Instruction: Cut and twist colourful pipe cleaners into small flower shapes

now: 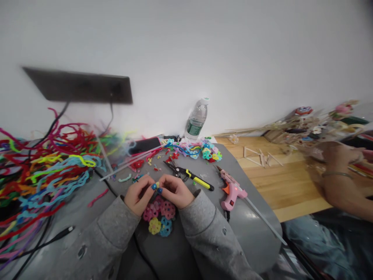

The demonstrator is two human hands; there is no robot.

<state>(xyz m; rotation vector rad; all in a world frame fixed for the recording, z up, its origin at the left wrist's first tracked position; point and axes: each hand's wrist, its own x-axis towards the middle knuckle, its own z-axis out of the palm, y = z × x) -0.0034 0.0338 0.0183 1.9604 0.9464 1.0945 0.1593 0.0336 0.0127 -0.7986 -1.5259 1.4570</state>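
Note:
Both thumbs and forefingers, nails painted blue, meet over a small pale-yellow piece (157,184), perhaps a bit of pipe cleaner. My left hand (139,194) pinches it from one side and my right hand (176,190) from the other. Just below them on the grey table lie pipe-cleaner flowers: pink ones (167,210), a yellow one (154,226) and a blue one (166,226). Beyond my right hand rests a pair of black-and-yellow pliers (192,177). Farther right lies a pink hot glue gun (231,190) with a clear glue stick in its back.
A tangle of coloured pipe cleaners (58,171) covers the left side, with black cables (58,235) nearby. Toward the wall are a phone (145,145), a water bottle (197,120) and more flowers (210,151). On the right, another person's arm (340,179) reaches over a wooden table (279,186).

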